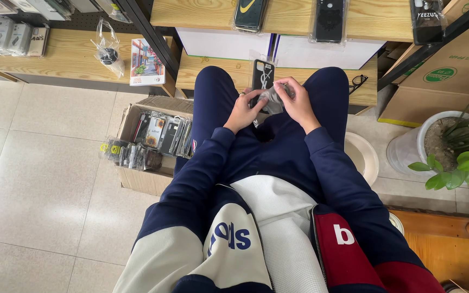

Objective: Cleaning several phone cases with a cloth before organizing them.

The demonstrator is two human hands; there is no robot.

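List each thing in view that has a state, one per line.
Left hand: gripping the phone case.
Right hand: gripping the clear wrapper.
Phone case: dark, upright, held over the lap.
Clear wrapper: crumpled.
Cardboard box: open, filled with packaged cases.
Eyeglasses: resting on the shelf.

Two hands, one cardboard box, one potted plant, two white boxes.

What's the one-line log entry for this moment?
left hand: holds phone case | right hand: grips clear wrapper | cardboard box of cases at left knee
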